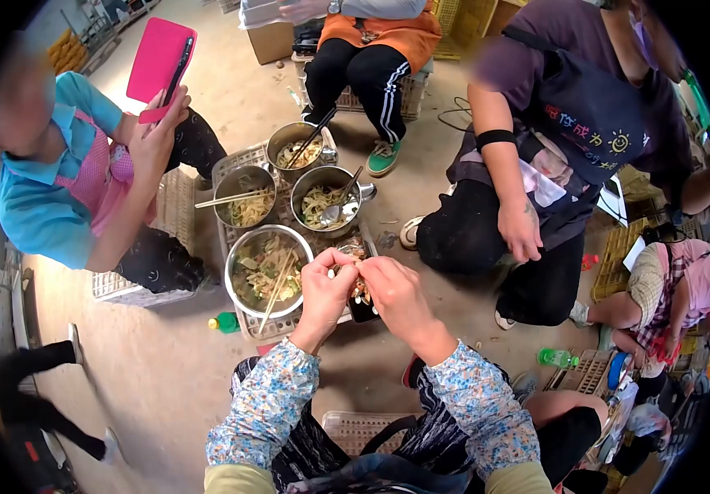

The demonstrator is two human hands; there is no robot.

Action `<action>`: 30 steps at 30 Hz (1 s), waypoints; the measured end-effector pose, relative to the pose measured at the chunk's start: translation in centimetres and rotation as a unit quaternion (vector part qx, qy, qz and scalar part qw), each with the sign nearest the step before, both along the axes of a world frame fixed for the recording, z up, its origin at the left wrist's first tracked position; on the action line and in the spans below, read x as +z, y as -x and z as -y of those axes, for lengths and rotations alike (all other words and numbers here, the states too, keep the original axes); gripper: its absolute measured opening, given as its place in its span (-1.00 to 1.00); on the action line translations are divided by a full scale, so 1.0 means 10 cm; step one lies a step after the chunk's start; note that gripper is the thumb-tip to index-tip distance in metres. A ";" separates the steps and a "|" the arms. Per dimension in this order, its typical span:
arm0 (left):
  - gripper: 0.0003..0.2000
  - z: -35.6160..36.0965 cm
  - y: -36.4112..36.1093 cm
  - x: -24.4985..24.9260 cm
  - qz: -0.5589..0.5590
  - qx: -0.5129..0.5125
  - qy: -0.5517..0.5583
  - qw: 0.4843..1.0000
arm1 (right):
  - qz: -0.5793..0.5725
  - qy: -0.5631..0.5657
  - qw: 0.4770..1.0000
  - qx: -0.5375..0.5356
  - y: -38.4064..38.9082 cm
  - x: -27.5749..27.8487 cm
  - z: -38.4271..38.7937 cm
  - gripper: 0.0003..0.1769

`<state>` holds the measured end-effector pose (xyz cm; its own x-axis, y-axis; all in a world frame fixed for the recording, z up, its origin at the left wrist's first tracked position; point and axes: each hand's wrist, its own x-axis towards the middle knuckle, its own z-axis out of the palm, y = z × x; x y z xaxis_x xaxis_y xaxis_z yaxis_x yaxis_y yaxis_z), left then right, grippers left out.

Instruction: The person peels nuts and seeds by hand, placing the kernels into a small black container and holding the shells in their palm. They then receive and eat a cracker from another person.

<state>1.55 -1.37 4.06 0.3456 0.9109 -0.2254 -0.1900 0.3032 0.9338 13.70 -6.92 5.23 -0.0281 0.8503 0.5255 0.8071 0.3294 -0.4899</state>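
Left hand (324,290) and right hand (396,295) meet fingertip to fingertip, both pinched on a small bit (357,263) too tiny to identify, directly over the dark bowl (362,314), likely so scraps drop in.

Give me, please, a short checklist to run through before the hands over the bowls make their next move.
1. Left hand and right hand in view, fingertips meeting: ok.
2. What the grip holds: cannot tell, too small.
3. Dark tub beneath the hands: ok.
4. Big bowl upright on the crate, chopsticks resting inside: ok.
5. Neighbour's hand apart from these: ok.
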 end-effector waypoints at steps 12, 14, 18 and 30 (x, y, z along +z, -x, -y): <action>-0.95 0.00 -0.02 -0.04 -0.013 -0.003 -0.029 0.999 | -0.032 0.030 0.999 -0.002 -0.02 -0.02 0.02 -0.82; -0.94 -0.02 0.01 -0.01 -0.004 -0.030 0.003 1.000 | -0.092 0.034 0.995 0.003 -0.05 0.00 -0.01 -0.83; -0.98 -0.09 0.08 0.05 0.045 -0.066 0.071 0.994 | -0.445 0.232 0.865 0.005 -0.18 0.04 -0.07 -0.83; -0.98 -0.08 0.07 0.06 0.026 -0.053 0.056 0.997 | -0.625 0.308 0.718 0.010 -0.19 -0.07 -0.10 -0.79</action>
<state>0.80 -0.55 4.68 0.4527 0.8389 -0.3022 -0.1994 0.4256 0.8827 15.63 -5.94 4.52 0.1227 0.9381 -0.3240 -0.3907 -0.2544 -0.8847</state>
